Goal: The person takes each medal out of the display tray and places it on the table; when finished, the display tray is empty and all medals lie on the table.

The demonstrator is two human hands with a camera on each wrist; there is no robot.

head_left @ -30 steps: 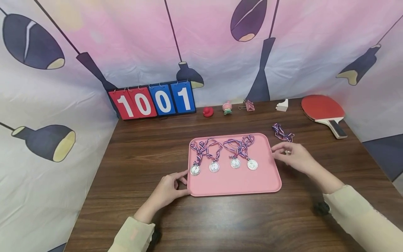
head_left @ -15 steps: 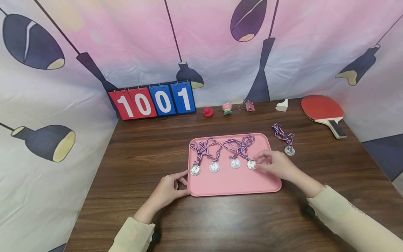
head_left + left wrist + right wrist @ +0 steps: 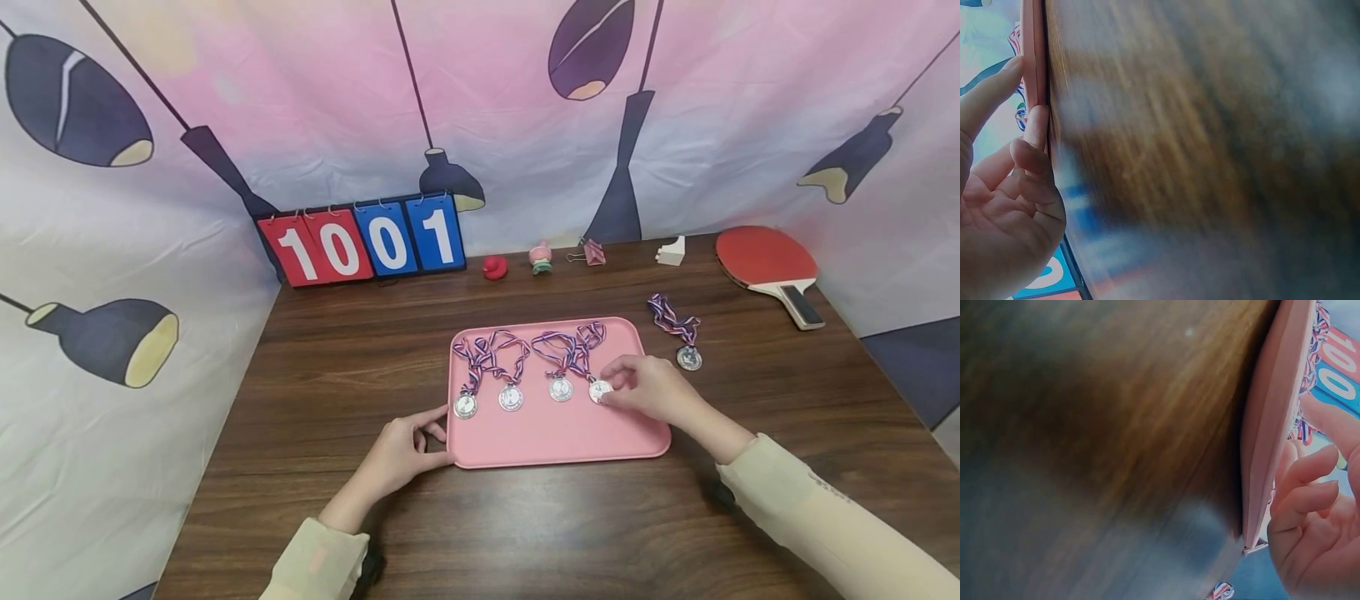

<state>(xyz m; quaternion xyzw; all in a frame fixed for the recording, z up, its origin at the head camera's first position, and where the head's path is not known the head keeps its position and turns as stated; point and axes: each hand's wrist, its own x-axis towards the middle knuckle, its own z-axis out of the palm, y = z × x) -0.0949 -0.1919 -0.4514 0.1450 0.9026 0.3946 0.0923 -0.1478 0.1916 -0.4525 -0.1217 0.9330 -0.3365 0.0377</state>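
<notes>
While the left hand (image 3: pixel 400 446) touches the left rim of the pink rectangular tray (image 3: pixel 525 442) with relaxed fingers, the right hand (image 3: pixel 654 388) pinches its rightmost round silver medal (image 3: pixel 597 392); probably light, stiff and slick, it suits edge-holding.

pink tray (image 3: pixel 555 437), striped ribbons (image 3: pixel 579 362), silver medals (image 3: pixel 511 397)

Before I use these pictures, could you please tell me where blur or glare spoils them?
Head view: medals, tray and scoreboard look fairly clear, with a pale sheen on the near table; left wrist view: the wood is heavily blurred, the left hand noticeably sharper; right wrist view: the wood is smeared too, while the right hand looks clearer.
</notes>
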